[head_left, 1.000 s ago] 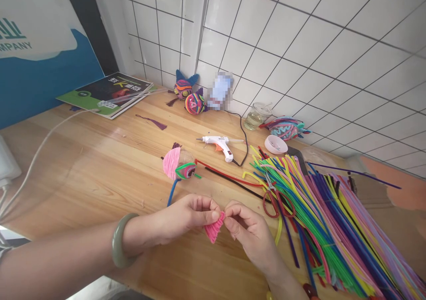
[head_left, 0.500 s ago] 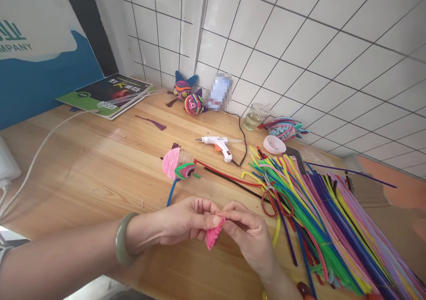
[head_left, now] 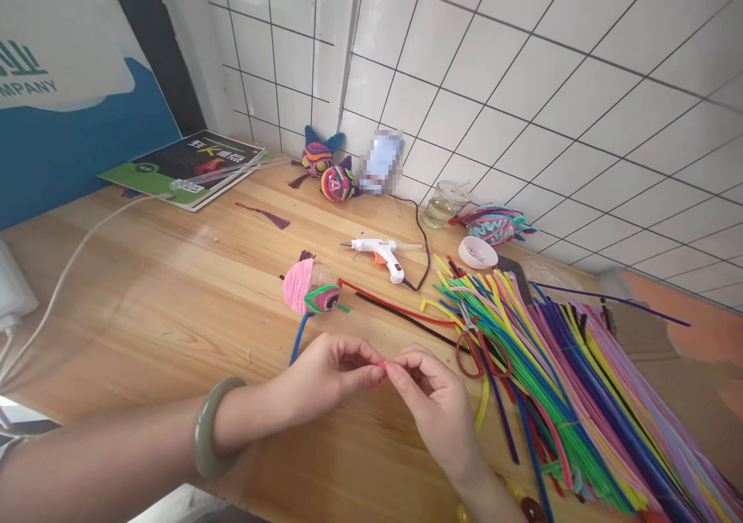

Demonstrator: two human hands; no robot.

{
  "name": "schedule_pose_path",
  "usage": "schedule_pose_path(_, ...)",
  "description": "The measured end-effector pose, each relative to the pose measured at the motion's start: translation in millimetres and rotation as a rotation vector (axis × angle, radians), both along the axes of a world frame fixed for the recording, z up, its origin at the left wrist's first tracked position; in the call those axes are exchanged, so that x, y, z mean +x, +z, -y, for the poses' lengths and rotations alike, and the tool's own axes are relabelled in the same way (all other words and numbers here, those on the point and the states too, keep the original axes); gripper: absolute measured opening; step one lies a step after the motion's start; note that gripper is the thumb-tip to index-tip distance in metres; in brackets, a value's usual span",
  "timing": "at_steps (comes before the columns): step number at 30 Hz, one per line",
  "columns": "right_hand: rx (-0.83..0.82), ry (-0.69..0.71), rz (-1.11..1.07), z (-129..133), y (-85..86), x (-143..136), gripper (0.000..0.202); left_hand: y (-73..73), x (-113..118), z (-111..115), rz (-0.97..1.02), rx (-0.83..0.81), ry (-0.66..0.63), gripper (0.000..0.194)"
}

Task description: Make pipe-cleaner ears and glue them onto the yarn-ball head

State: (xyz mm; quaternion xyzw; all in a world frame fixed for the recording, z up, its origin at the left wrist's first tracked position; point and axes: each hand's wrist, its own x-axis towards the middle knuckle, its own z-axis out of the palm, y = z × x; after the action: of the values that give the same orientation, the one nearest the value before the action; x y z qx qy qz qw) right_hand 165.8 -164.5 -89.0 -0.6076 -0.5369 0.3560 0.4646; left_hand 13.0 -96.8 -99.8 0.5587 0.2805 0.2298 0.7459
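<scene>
My left hand (head_left: 330,376), with a jade-coloured bangle (head_left: 210,428) on its wrist, meets my right hand (head_left: 435,399) at the fingertips over the front of the table. Both pinch a pink pipe-cleaner piece (head_left: 382,364). Only a small bit of it shows; the fingers hide the rest. Just beyond my left hand sits a ball (head_left: 297,286) partly wrapped in pink pipe cleaner, bearing a green-rimmed eye shape (head_left: 323,299). A blue pipe cleaner (head_left: 300,336) runs from the ball toward my left hand.
A white glue gun (head_left: 380,252) lies beyond the ball. Red-handled scissors (head_left: 477,353) rest on a large heap of coloured pipe cleaners (head_left: 557,376) at right. Farther back are a small pink bowl (head_left: 477,252), a glass jar (head_left: 439,212), finished ornaments (head_left: 338,182) and a book (head_left: 191,165).
The pink pipe-cleaner piece, earlier hanging below my fingers as a ridged fan, is now mostly hidden between them. My hands have turned slightly and stay pinched together.
</scene>
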Motion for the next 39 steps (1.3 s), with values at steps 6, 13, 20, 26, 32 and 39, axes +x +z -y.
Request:
schedule_pose_path(6, -0.100, 0.052, -0.147, -2, 1.1, 3, 0.016, -3.6, 1, -4, 0.019, -0.050, 0.043, 0.024)
schedule_pose_path(13, -0.181, 0.005, -0.301, -3, -8.1, 3, 0.018, -6.6, 3, -6, 0.079, -0.154, 0.022, 0.024)
schedule_pose_path(20, -0.174, -0.009, -0.212, -4, -3.0, 0, 0.020, -2.5, 1, -4, 0.091, -0.145, 0.035, 0.024)
schedule_pose_path(26, -0.171, 0.018, -0.209, -4, -1.6, -1, 0.021, -3.1, 1, -5, 0.104, -0.197, 0.015, 0.024)
schedule_pose_path(32, -0.177, 0.086, -0.236, -2, 2.3, -3, 0.020, 0.8, -1, -3, 0.170, -0.271, -0.041, 0.022)
schedule_pose_path(39, -0.115, 0.137, -0.331, -1, 1.3, -1, 0.015, 6.6, -4, -1, 0.227, -0.411, -0.146, 0.017)
